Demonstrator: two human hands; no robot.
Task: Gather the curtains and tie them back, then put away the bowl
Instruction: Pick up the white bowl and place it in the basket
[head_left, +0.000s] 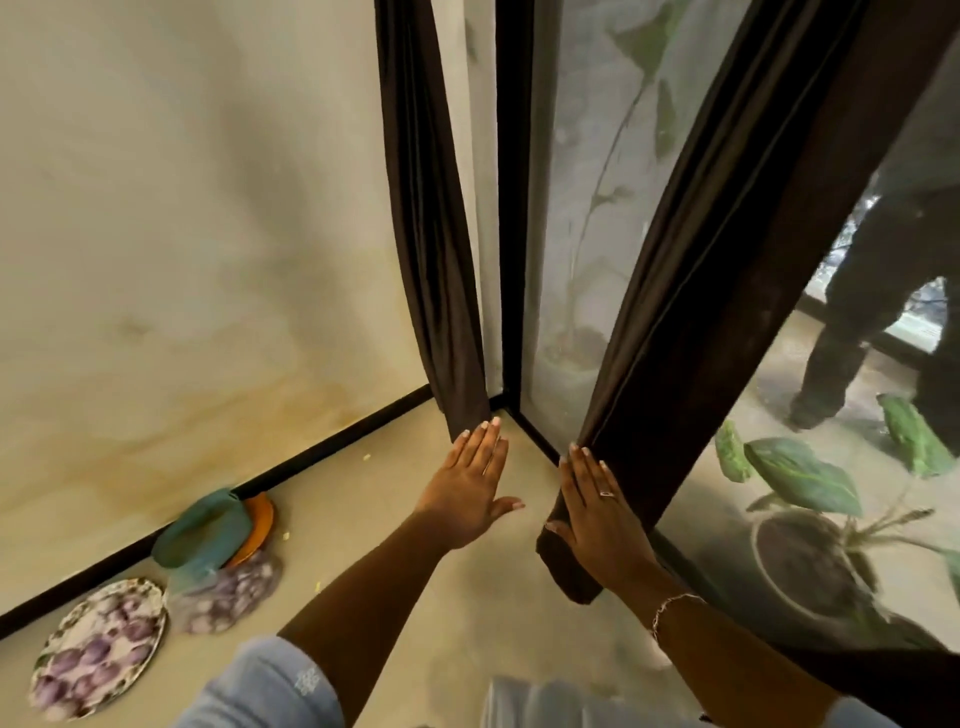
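Note:
Two dark brown curtains hang by a glass door. The left curtain (431, 218) drops into the corner; my left hand (475, 486) is flat and open, its fingertips touching the curtain's lower end. The right curtain (691, 322) slants down along the glass; my right hand (597, 506) lies flat against its lower part, fingers straight, not gripping it. A teal bowl (205, 530) sits on the floor by the wall at the left, leaning on an orange dish (260, 519).
Two purple-patterned plates (98, 649) (228, 592) lie on the floor near the bowl. Behind the glass stand a potted plant (810, 525) and a person in dark clothes (883, 291). A black skirting (332, 441) runs along the wall.

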